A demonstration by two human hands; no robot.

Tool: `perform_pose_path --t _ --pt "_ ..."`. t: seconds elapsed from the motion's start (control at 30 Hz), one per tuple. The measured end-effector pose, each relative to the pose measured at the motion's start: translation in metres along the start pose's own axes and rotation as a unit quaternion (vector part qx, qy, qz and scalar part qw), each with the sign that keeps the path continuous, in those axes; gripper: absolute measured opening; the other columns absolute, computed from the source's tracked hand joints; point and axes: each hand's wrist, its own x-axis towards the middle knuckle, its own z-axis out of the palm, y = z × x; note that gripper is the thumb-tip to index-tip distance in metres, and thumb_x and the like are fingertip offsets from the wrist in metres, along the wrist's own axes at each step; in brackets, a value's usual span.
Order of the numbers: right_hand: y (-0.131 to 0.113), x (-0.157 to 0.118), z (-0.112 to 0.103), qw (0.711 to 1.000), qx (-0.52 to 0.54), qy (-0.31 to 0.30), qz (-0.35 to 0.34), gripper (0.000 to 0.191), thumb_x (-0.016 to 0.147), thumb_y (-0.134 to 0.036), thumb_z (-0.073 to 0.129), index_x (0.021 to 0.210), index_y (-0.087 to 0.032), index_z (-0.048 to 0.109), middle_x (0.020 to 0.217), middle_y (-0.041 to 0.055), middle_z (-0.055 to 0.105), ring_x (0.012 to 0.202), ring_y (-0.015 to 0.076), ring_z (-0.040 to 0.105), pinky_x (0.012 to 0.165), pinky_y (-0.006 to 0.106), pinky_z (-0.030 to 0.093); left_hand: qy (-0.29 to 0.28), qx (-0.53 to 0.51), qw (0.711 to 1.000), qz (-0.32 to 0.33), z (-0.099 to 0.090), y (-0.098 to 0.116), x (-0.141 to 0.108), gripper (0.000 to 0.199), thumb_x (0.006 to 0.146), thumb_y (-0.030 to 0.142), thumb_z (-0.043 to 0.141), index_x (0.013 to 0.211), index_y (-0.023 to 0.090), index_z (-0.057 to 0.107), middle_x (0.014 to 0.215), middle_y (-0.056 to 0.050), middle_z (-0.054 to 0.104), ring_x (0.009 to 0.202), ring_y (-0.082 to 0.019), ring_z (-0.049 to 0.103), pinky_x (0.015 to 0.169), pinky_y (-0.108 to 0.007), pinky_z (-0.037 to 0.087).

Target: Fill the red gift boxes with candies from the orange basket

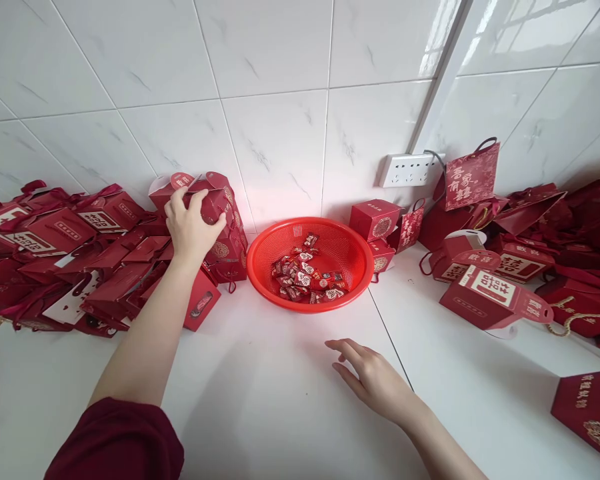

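Note:
My left hand (194, 227) reaches to the top of the stacked boxes by the wall. Its fingers curl over a dark red gift box (213, 208) with rounded top flaps, gripping it; the palm side is hidden. My right hand (373, 377) hovers low over the white tabletop (280, 407), holding nothing, its fingers apart and pointing left. Between and beyond both hands sits a red plastic basket (260, 287) with perforated sides. Several small red-wrapped candies (303, 273) lie in it, mostly toward its left and front.
At the left, many red gift boxes (60, 230) are heaped. More boxes (490, 293) and red bags fill the right side. Small boxes (375, 219) stand against the basket's right edge. A power strip (410, 171) with a cable is on the tiled wall (275, 140).

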Motion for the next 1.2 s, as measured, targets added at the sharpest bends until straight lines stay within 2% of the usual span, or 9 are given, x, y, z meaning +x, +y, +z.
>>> perform_pose_path --t 0.1,0.27,0.47,0.63,0.77,0.9,1.07,1.13,1.2 --pt "-0.001 0.0 0.0 1.0 -0.002 -0.003 0.001 0.031 0.103 -0.021 0.039 0.133 -0.026 0.045 0.125 0.0057 0.064 0.096 0.0205 0.069 0.083 0.039 0.055 0.022 -0.025 0.999 0.023 0.003 0.004 0.002 0.056 0.082 0.036 0.07 0.135 0.025 0.055 0.145 -0.012 0.038 0.133 -0.037 0.037 0.113 -0.053 0.036" --pt "-0.002 0.0 0.0 1.0 -0.007 -0.007 0.002 0.031 0.102 -0.021 0.04 0.133 -0.026 0.045 0.124 0.0057 0.064 0.094 0.0205 0.069 0.082 0.04 0.055 -0.021 0.01 1.0 0.003 0.014 0.005 -0.004 0.05 0.083 0.037 0.068 0.13 0.024 0.059 0.139 -0.016 0.045 0.13 -0.042 0.036 0.104 -0.06 0.039" --pt "-0.001 0.001 -0.001 1.0 -0.009 -0.01 0.003 0.031 0.102 -0.021 0.04 0.133 -0.024 0.046 0.124 0.0073 0.064 0.098 0.0221 0.069 0.082 0.04 0.055 0.012 0.024 0.999 0.018 0.015 0.005 -0.005 0.051 0.085 0.033 0.065 0.134 0.024 0.058 0.149 -0.014 0.038 0.136 -0.038 0.031 0.11 -0.056 0.032" --pt "-0.001 0.001 0.0 1.0 -0.011 -0.013 0.0 0.032 0.102 -0.021 0.04 0.133 -0.024 0.047 0.123 0.0077 0.065 0.097 0.0224 0.069 0.081 0.04 0.055 0.012 0.039 0.999 -0.009 0.016 0.001 -0.004 0.047 0.085 0.038 0.063 0.13 0.023 0.061 0.138 -0.015 0.05 0.129 -0.039 0.038 0.105 -0.055 0.036" --pt "-0.001 0.001 0.0 1.0 -0.012 -0.015 -0.002 0.032 0.102 -0.021 0.04 0.132 -0.023 0.048 0.122 0.0079 0.066 0.096 0.0222 0.07 0.081 0.04 0.056 0.003 0.041 0.999 -0.015 0.017 -0.003 -0.005 0.05 0.086 0.041 0.061 0.133 0.023 0.059 0.139 -0.016 0.05 0.13 -0.04 0.039 0.104 -0.056 0.037" --pt "-0.002 0.0 0.001 1.0 -0.018 -0.013 -0.004 0.032 0.101 -0.019 0.041 0.132 -0.023 0.048 0.121 0.0084 0.066 0.096 0.023 0.07 0.081 0.04 0.056 -0.027 0.042 0.999 0.002 0.009 0.001 -0.008 0.056 0.088 0.042 0.059 0.14 0.025 0.052 0.145 -0.016 0.046 0.137 -0.039 0.035 0.114 -0.065 0.019" --pt "-0.003 -0.001 0.001 1.0 -0.021 -0.008 -0.011 0.033 0.101 -0.019 0.041 0.132 -0.024 0.048 0.122 0.0081 0.066 0.095 0.0226 0.07 0.08 0.039 0.056 -0.046 0.026 0.998 0.043 -0.005 0.013 -0.017 0.08 0.085 0.038 0.064 0.155 0.022 0.028 0.163 -0.018 0.019 0.15 -0.041 0.011 0.115 -0.071 -0.004" --pt "-0.003 -0.001 0.0 1.0 -0.022 -0.006 -0.014 0.033 0.101 -0.019 0.041 0.133 -0.024 0.048 0.122 0.0081 0.065 0.094 0.0223 0.07 0.08 0.039 0.056 -0.046 0.014 0.996 0.07 -0.005 0.011 -0.032 0.077 0.085 0.036 0.062 0.154 0.021 0.03 0.163 -0.016 0.02 0.151 -0.04 0.013 0.119 -0.067 -0.003" --pt "-0.003 -0.002 -0.001 1.0 -0.024 -0.004 -0.016 0.033 0.101 -0.02 0.04 0.133 -0.024 0.047 0.122 0.0082 0.065 0.094 0.0222 0.07 0.079 0.039 0.056 -0.066 0.002 0.996 0.056 0.0 0.005 -0.055 0.064 0.086 0.034 0.058 0.146 0.018 0.043 0.156 -0.017 0.034 0.147 -0.038 0.026 0.121 -0.06 0.01"
